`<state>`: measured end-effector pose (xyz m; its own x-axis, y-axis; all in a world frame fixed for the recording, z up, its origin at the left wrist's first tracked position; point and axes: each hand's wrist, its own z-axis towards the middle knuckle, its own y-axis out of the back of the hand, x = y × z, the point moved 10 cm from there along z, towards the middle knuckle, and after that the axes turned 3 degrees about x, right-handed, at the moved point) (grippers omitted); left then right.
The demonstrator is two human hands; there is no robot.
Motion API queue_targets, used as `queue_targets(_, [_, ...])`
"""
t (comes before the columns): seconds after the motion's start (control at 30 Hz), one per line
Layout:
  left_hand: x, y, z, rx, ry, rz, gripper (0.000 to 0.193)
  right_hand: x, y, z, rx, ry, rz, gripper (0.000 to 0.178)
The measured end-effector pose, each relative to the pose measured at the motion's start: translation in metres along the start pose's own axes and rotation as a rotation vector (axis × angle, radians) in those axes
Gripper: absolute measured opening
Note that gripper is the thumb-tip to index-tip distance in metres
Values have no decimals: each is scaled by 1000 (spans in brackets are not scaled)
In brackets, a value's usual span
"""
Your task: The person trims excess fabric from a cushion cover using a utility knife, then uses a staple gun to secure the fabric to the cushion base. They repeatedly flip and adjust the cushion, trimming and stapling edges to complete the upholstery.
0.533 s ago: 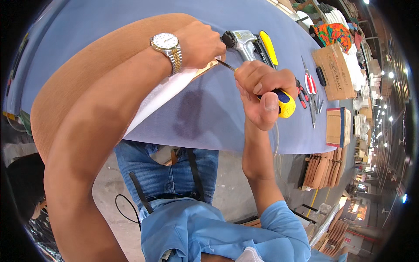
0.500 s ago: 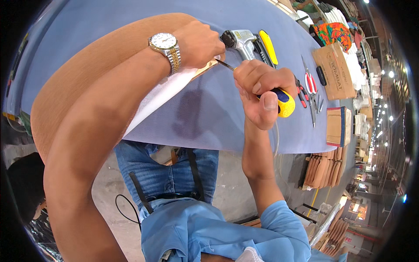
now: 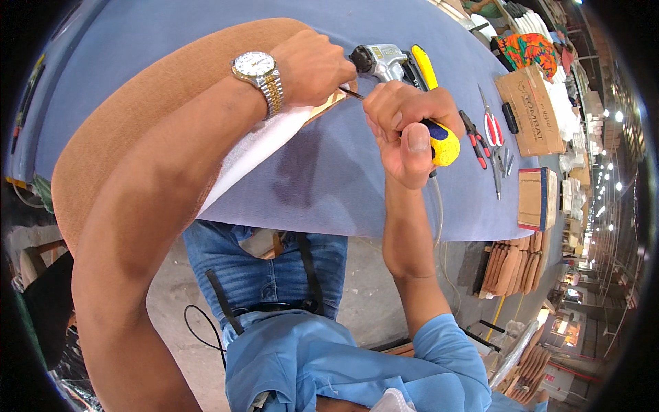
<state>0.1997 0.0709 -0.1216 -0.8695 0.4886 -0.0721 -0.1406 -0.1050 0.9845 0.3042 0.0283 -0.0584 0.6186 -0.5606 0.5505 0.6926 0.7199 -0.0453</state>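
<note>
Right hand at about 1 o'clock of the frame, fingers clamped around the yellow-and-blue handle of a screwdriver, thumb laid along the grip, metal shaft slanting toward 10 o'clock with its tip at the edge of a tan upholstered panel. Left hand at 12 o'clock, pressed down on the same panel edge just beside the tip, fingers curled together over the edge; cannot tell whether anything is pinched beneath them. Silver-and-gold wristwatch on the left wrist. White lining showing under the panel's near edge, at 6 o'clock from the watch. Panel lying across the blue table, spreading from 12 o'clock round to 9 o'clock. Grey pneumatic stapler just beyond the 2 hands, at 12 o'clock from the right hand, with a yellow-handled tool beside it. Red-handled pliers and red-handled scissors at 3 o'clock from the right hand, near but apart. Cardboard box farther toward 2 o'clock, a smaller box near the table's edge at 4 o'clock. Blue shirt and jeans below the table's near edge at 6 o'clock.
</note>
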Motion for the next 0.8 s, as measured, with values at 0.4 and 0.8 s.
queue_targets(0.4, [-1, 4, -2, -31, -3, 8, 12, -21, 15, 24, -83, -81, 190, 18])
queue_targets(0.8, [2, 1, 1, 30, 51, 55, 14, -47, 28, 38, -234, -203, 130, 23])
